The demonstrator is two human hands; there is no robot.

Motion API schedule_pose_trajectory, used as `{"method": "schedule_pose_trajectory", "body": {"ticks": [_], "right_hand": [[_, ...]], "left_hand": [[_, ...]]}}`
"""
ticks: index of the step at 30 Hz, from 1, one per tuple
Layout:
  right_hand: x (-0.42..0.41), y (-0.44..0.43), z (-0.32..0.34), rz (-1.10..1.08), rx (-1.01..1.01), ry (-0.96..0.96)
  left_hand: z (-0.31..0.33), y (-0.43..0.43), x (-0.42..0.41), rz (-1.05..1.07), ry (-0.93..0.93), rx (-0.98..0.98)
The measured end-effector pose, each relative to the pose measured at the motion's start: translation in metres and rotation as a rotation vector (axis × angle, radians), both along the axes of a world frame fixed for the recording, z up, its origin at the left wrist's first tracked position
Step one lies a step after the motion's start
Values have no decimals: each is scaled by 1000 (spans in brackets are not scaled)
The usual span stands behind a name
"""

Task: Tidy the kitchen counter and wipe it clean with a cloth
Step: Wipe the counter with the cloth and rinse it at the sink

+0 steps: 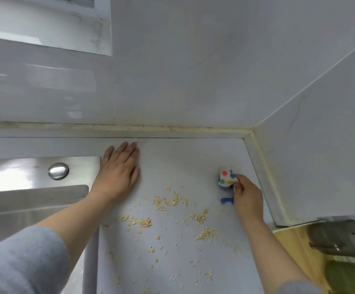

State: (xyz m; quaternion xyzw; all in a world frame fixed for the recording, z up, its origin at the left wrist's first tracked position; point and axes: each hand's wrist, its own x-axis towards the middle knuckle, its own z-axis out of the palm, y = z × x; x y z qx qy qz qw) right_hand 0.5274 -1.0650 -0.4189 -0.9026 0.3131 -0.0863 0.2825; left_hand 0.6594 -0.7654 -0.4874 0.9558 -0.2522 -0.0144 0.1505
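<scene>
A small white cloth (225, 177) with red, blue, green and yellow dots, blue underneath, is pinched in my right hand (246, 196) and rests on the pale grey counter (183, 162) near the right wall. A blue bit of it shows below my fingers. My left hand (119, 172) lies flat on the counter, palm down, fingers together, beside the sink's edge. Oat flakes (172, 213) are scattered in small heaps across the counter between and below both hands.
A steel sink (34, 200) with a round metal cap (58, 171) sits to the left. Glossy walls meet in a corner at the back right. A grey metal fixture (340, 238) and a wooden surface (293, 245) lie at the lower right.
</scene>
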Motion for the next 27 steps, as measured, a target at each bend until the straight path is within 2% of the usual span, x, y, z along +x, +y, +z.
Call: {"method": "schedule_pose_trajectory", "body": {"ticks": [3,8,12,14,17,23,27], "right_hand": [[-10,13,-21,-19,52,48],[-46,63,-27,67,116,10],[-50,70,-16,70,269,-57],[-37,63,-5,72,238,-103],[-5,56,10,197,169,-100],[48,69,2,463,80,52],[26,83,-20,411,102,64]], "left_hand": [[-1,0,0,4,-1,-6],[1,0,0,5,5,-4],[1,1,0,-9,22,10],[3,2,1,-15,47,4],[9,6,-5,2,74,-25],[5,30,-39,117,24,35],[-1,41,-43,131,-13,46]]}}
